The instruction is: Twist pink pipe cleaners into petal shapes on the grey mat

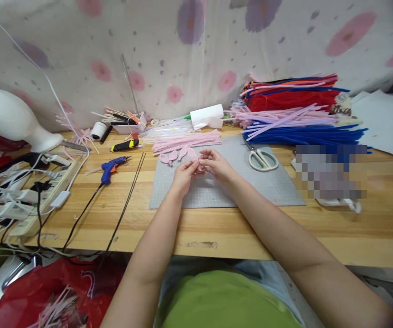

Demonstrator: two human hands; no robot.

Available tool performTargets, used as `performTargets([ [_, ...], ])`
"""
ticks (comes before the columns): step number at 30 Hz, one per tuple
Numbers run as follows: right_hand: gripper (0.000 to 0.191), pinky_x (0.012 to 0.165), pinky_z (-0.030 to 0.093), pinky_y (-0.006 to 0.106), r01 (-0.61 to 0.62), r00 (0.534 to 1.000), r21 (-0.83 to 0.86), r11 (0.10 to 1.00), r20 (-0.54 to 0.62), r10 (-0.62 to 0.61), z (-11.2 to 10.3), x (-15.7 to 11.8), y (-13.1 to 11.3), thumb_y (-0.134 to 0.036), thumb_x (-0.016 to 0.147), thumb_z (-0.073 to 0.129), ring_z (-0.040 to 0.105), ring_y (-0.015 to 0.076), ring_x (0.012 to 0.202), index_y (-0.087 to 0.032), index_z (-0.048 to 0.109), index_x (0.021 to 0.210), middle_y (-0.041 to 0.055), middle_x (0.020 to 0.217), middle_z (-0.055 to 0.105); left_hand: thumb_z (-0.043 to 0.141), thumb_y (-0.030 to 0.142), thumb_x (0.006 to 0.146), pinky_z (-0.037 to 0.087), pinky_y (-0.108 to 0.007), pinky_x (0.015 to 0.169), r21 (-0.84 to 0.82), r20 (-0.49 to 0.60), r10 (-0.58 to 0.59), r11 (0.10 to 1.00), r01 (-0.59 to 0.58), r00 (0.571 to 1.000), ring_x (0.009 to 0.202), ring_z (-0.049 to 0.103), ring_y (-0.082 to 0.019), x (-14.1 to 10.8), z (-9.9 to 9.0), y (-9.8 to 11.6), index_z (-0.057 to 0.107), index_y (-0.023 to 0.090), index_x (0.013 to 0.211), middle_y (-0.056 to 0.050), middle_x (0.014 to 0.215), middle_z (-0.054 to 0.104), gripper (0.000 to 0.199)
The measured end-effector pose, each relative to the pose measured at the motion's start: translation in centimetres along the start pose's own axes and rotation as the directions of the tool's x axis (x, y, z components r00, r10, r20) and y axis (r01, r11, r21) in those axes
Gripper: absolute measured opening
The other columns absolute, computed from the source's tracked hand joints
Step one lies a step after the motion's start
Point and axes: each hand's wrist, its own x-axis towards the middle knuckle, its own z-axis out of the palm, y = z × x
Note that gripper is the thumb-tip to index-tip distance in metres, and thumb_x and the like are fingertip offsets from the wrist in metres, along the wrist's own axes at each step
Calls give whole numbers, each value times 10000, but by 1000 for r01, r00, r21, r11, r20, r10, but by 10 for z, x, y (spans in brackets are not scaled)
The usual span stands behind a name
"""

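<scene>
Over the grey cutting mat [268, 191], my left hand [183, 176] and my right hand [217, 165] meet at the fingertips. Both are closed in a pinch on a pale pink pipe cleaner [192, 154] bent into a loop, its lower part partly hidden by the fingers. Just left of the hands lies a finished-looking pink looped pipe cleaner shape [168, 158] on the mat. Behind it rests a bundle of straight pink pipe cleaners [188, 141]. Scissors [263, 160] with pale handles lie to the right of my right hand.
On the left are a blue glue gun [111, 169], a yellow-black cutter [124, 145], two thin dark rods [127, 205] and a cable-filled power strip [51, 196]. Blue pipe cleaners [302, 135] and red ones [292, 100] are piled back right. A white foam head [8, 116] stands far left.
</scene>
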Motion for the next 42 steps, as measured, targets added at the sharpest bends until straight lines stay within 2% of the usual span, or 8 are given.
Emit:
performTargets([
  [7,240,556,347,227,51,966,-313,948,257,33,-14,-5,-20,-383,631,605,483,84,560,-151,563,679,-19,579,552,652,372,620,496,-252,607,124,192,-59,992,36,980,528,469,-48,-6,-2,5,585,125,689,38,552,491,265],
  [13,245,500,288,232,150,988,-494,856,48,-146,-9,1,-10,-370,614,601,388,72,492,-150,524,541,-30,512,490,628,424,616,442,-255,580,366,53,43,929,-59,998,519,512,-87,-4,5,1,572,135,632,13,547,532,295],
  [19,255,495,276,238,116,923,-605,788,-228,-311,6,6,8,-351,629,565,369,82,490,-173,453,484,-38,487,439,505,336,752,348,-252,633,874,-2,458,433,-221,889,631,516,-135,-6,7,-4,573,179,654,-38,638,579,197],
  [25,232,511,293,240,86,915,-617,782,-263,-308,11,5,11,-340,634,553,385,87,493,-175,470,493,-32,502,466,400,307,815,328,-265,644,960,58,468,215,-177,882,677,524,-170,-7,13,-6,556,169,699,-83,694,576,239],
  [31,271,515,339,230,125,985,-388,913,-66,-162,4,4,2,-427,607,604,415,82,512,-175,504,599,-33,554,479,428,286,802,347,-264,682,900,39,481,365,-240,876,675,529,-163,-7,9,-6,544,173,654,-65,660,569,219],
  [35,339,507,364,224,-41,983,-134,990,173,65,-7,3,-6,-498,607,601,437,77,500,-173,541,683,-30,563,490,426,367,797,393,-261,646,706,2,368,658,-262,930,593,535,-135,-5,4,-10,551,181,672,-26,611,576,257],
  [38,311,468,334,216,-31,980,-123,992,192,54,-12,3,-7,-455,583,642,417,68,466,-166,534,625,-36,524,476,468,430,762,436,-266,601,443,6,207,877,-188,978,529,544,-122,-4,7,-13,542,170,674,-3,556,561,284],
  [42,290,441,293,213,115,992,-249,961,86,-97,-7,2,-4,-403,575,656,383,60,432,-167,489,552,-47,471,458,521,453,723,469,-280,582,266,3,107,958,-104,994,477,545,-109,-5,14,-14,511,157,639,10,513,538,308],
])
